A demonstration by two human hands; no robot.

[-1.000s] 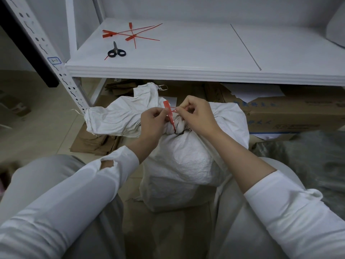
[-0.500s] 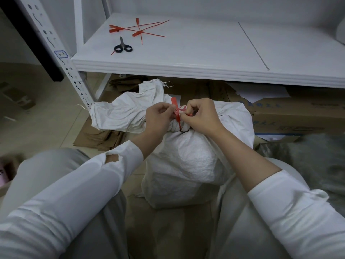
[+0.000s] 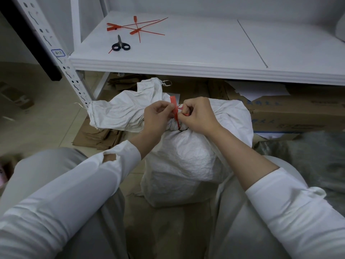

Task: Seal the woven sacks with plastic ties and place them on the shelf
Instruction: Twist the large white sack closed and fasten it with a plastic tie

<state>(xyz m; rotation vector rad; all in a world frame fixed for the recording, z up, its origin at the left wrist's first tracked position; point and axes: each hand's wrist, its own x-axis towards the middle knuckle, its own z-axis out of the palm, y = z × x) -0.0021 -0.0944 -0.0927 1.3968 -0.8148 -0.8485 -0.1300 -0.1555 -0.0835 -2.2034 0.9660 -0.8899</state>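
Head view: a white woven sack point(image 3: 186, 156) stands on the floor between the person's knees. The left hand point(image 3: 158, 116) and right hand point(image 3: 197, 114) both pinch a red plastic tie point(image 3: 174, 107) at its gathered neck, the right apparently on the thin tail. Sealing is under way; next the tail wants pulling tight. Beyond, the shelf point(image 3: 186, 58) holds spare ties point(image 3: 138, 28) and scissors point(image 3: 120, 46).

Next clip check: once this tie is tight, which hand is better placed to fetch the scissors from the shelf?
Probably the left hand: the scissors lie on the left end of the shelf, above that hand; the right hand would have to cross over the sack.
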